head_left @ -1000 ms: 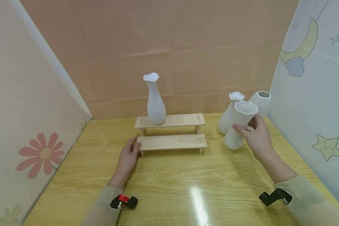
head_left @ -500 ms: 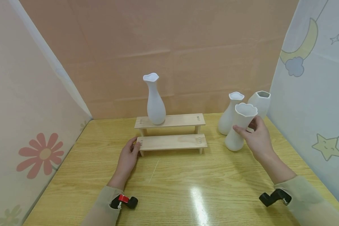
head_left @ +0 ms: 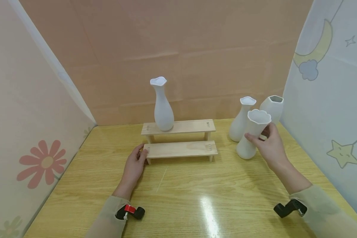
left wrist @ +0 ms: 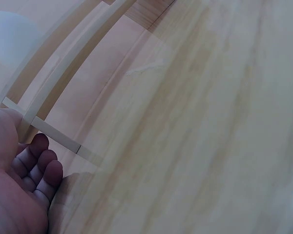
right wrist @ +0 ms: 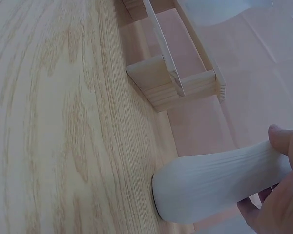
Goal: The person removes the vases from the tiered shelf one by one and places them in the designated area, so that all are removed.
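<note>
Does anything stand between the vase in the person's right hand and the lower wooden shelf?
Nothing visible does: only tabletop lies between the held vase and the lower shelf. The narrow-necked vase behind the held one stands back from that line.

One vase on back shelf, front shelf before it, nearest vase at right, seemingly on the surface, two vases behind
</note>
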Demonstrator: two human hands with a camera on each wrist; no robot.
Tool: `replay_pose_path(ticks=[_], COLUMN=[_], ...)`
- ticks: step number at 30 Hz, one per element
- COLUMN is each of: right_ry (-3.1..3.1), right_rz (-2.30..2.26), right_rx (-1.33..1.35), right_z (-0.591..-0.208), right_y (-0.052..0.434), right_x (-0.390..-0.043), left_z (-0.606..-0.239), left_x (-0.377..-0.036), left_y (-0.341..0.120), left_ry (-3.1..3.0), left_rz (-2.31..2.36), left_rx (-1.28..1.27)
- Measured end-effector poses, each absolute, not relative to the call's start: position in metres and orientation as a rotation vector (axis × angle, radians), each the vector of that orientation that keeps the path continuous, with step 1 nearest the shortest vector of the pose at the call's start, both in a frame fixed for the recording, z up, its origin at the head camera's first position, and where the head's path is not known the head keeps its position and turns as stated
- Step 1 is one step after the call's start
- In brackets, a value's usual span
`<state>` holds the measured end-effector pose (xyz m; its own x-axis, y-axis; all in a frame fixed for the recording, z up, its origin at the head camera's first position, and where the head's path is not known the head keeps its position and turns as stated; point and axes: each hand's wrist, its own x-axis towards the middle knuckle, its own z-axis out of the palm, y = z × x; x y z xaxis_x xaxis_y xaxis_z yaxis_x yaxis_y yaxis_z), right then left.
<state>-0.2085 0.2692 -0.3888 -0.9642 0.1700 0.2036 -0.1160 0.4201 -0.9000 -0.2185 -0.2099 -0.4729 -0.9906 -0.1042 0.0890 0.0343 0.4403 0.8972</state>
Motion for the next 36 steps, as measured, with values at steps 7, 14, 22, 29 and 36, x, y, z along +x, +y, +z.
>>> replay_pose_path(ticks=[7,14,22,29,36], right_ry=[-2.403,-2.314,-2.288,-2.239,-2.222], right_rz=[1.557,1.532,1.340,1.209,1.178], right_rx=[0.021,0.091,0.044,0.118,0.259], right_z=[-0.387,-0.368,-0.335,-0.314,-0.295], right_y=[0.270,0.273,0.270,0.249,0.219], right_x=[-0.205,-0.202,-0.194,-0.187,-0.187], left_z=[-0.472,-0.475,-0.472,-0.474,-0.475], left_x=[-0.217,-0.217,-0.217,-0.218,-0.220], left_y=[-0.210,-0.209,-0.210,-0.210,-0.209], left_ry=[-2.552,-2.545,-2.538,-2.558,-2.546], left_rz=[-1.593,-1.631,-1.618,-1.600,-1.600], left_rx=[0.074,0.062,0.066,0.063,0.071])
